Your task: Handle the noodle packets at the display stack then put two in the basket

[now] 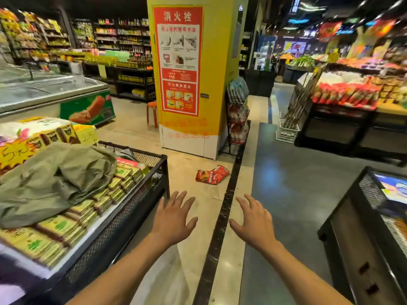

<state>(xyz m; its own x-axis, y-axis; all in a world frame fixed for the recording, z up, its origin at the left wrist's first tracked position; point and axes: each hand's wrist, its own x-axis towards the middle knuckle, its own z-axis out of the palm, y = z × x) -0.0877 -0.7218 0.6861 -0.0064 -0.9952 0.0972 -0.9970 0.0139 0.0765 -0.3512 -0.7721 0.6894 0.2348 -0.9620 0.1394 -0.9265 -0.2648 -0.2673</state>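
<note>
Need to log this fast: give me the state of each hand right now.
Left hand: open, fingers spread, holding nothing.
Right hand: open, fingers spread, holding nothing.

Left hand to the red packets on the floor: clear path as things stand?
Probably yes. The left hand is open and holds nothing, and bare floor lies between it and the red packets. The black mesh bin stands off to its left, out of the way.
</note>
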